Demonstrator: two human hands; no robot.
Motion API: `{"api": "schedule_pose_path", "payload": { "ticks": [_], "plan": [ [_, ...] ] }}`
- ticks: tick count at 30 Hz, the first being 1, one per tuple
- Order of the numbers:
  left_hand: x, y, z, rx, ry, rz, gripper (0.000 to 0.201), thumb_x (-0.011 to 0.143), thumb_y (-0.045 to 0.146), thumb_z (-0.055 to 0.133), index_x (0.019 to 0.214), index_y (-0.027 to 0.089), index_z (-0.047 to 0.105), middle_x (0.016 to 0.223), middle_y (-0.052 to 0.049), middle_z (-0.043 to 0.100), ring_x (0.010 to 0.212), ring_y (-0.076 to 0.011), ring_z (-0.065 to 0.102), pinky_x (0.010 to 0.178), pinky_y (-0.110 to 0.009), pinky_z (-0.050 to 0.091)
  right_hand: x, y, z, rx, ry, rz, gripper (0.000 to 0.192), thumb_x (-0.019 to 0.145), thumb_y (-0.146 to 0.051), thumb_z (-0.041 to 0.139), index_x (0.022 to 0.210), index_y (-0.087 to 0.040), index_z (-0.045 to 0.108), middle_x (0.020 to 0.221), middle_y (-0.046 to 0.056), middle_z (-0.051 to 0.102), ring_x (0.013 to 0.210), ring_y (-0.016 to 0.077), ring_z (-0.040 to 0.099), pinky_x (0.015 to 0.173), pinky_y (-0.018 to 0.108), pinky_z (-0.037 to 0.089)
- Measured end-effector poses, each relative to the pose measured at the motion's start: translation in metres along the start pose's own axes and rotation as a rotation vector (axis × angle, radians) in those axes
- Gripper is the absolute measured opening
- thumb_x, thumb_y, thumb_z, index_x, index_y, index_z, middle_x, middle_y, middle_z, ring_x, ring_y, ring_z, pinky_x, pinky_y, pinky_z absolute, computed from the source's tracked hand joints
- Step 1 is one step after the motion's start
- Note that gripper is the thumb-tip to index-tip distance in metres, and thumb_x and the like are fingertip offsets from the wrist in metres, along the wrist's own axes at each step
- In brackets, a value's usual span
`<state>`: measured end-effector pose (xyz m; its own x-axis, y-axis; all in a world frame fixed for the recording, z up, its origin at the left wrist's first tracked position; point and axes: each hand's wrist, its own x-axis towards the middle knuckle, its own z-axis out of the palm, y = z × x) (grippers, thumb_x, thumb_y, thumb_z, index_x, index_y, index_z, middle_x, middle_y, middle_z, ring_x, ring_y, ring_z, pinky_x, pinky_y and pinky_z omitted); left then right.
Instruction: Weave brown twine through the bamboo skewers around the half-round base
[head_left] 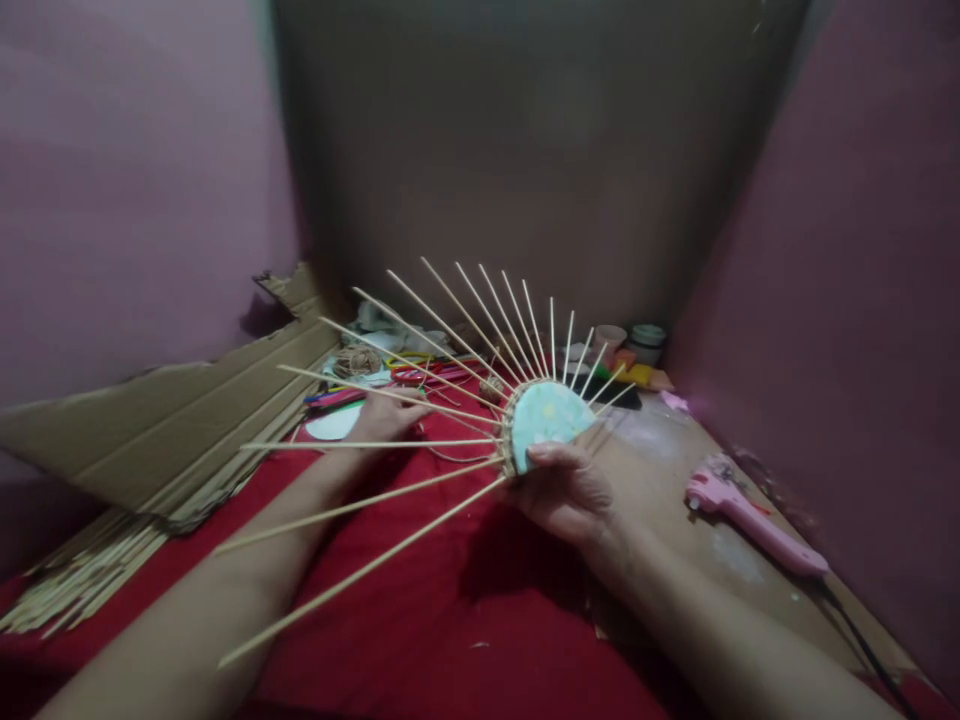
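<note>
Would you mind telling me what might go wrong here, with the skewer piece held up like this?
The right hand grips only the pale blue round base, so it could slip. The long thin wooden skewers fan over the left hand, which might bend or snap one. The pink glue gun lies close by.

I work over a low surface covered by a bright red cloth [450, 620]; to my right the cloth ends and a bare, pale-smudged brown board [675, 520] shows. On that board lies a pink plastic glue gun [750, 520], its black cord [862, 640] trailing toward me. A torn sheet of brown corrugated cardboard [172, 430] lies at my left, partly over a heap of thin pale sticks [82, 580]. At the far edge sit a small coil of tan twine [357, 361], a flat white disc [334, 424], bright plastic rings [412, 370], a pale cup [609, 340] and a lidded jar [646, 342], close together.
</note>
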<state>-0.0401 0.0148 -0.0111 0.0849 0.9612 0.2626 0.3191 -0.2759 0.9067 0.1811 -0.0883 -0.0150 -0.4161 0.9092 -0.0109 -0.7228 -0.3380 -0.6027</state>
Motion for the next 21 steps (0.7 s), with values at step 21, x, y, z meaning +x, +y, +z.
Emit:
{"api": "schedule_pose_path", "payload": {
  "ticks": [21],
  "plan": [
    [-0.026, 0.015, 0.033, -0.476, -0.545, -0.191, 0.019, 0.073, 0.024, 0.068, 0.091, 0.018, 0.068, 0.094, -0.007, 0.069, 0.08, -0.0206, 0.064, 0.071, -0.03, 0.053, 0.023, 0.024, -0.011, 0.061, 0.131, 0.142, 0.026, 0.068, -0.031, 0.068, 0.081, -0.011, 0.059, 0.08, 0.014, 0.068, 0.082, 0.0237, 0.066, 0.087, 0.043, 0.047]
  ]
}}
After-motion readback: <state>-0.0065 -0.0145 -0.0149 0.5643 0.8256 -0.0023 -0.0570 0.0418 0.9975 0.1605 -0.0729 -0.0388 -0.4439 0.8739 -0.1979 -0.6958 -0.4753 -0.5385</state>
